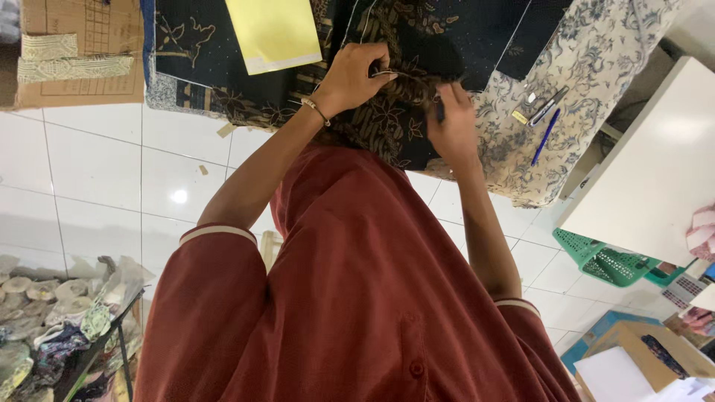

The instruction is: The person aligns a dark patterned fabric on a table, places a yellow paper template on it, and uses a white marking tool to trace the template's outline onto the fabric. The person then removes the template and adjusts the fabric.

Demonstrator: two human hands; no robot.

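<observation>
Your left hand (pixel 356 78) is curled closed on a bunched fold of the dark batik fabric (pixel 387 119), fingers pinching it together with a thin metal piece that shows between them; what that piece is cannot be told. A beaded bracelet (pixel 316 110) sits on that wrist. Your right hand (pixel 450 123) grips the same fabric just beside the left, fingers closed on a dark edge of it. The fabric lies spread on the tabletop, draped toward your chest, over a pale floral cloth (pixel 596 59) that covers the tabletop. A yellow paper sheet (pixel 274 31) lies on the dark fabric beyond your left hand. To the right, on the floral cloth, a blue pen (pixel 545 138) and a pair of small snips (pixel 550 103) lie near each other, well apart from your hands. A green plastic basket (pixel 607 260) stands on the white tiled floor (pixel 89 164)
</observation>
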